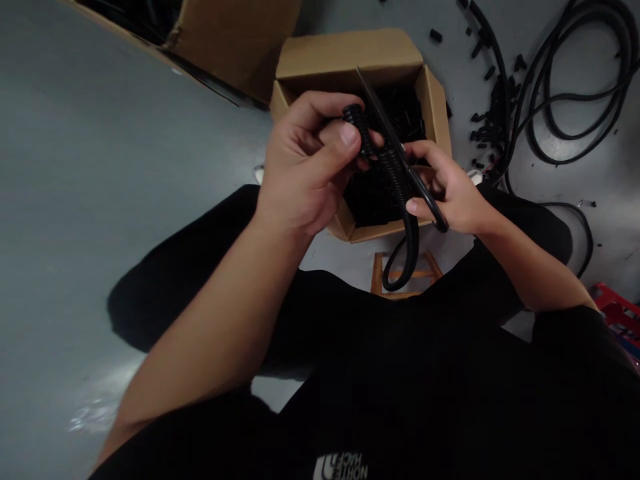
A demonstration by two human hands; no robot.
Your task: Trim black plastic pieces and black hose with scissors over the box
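One length of black, corrugated, flexible plastic tubing is held up near the centre of the head view, with its lower part looped down over a brown wooden stool. Its ribbed end is pinched by the left hand between thumb and fingers; whether that end is a separate piece or joined to the loop cannot be told. A pair of black-handled metal scissors is gripped by the right hand, with the handles down by the fingers and the tip towards the top of the frame; how far the blades are parted is not clear.

As far as can be judged, much cutting has been done: many short black tube pieces are scattered on the grey floor at the upper right. Uncut material is seen there too, in a large coil of smooth black hose.

Below the hands, at upper centre, an open brown cardboard box is well filled with small black parts, their exact shapes lost in shadow. At the upper left, a larger brown cardboard carton is cropped by the frame; dark contents are shown inside, too dim to be identified.
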